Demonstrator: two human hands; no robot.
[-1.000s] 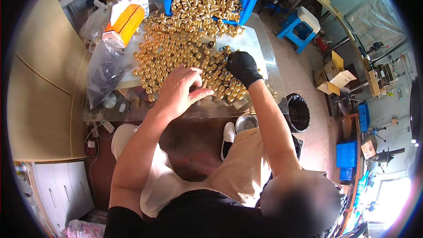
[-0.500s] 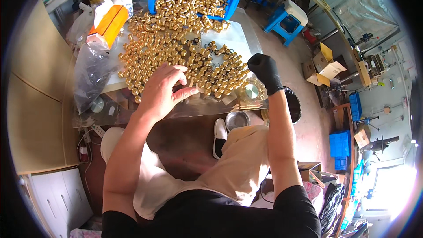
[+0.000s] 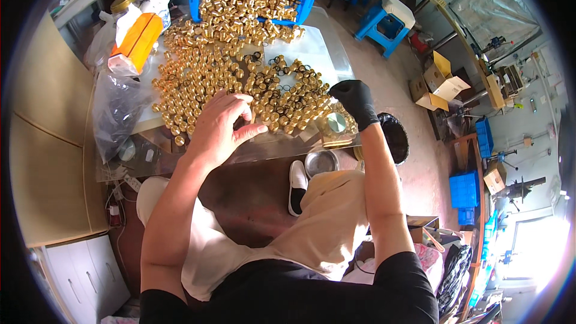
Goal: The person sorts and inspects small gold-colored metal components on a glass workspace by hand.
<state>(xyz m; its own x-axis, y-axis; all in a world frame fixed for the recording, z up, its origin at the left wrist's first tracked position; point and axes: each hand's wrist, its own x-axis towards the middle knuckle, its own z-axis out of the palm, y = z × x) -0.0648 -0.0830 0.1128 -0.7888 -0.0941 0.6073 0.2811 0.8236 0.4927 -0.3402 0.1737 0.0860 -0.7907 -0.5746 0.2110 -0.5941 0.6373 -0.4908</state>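
Right hand (image 3: 354, 101) has swung to the caps' (image 3: 201, 78) right edge, fingers curled, grip unclear; left (image 3: 223, 123) half-open. Caps probably rigid, slick, smallish weight: pinch sides.

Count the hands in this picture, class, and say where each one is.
2: the bare left hand, at the near side of the spread gold-coloured pieces, and the black-gloved right hand, at their right edge. No other hand shows.

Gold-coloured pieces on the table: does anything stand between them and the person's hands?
Nothing visible does: the left hand is at the near edge of the gold-coloured pieces, the gloved right hand at their right edge.
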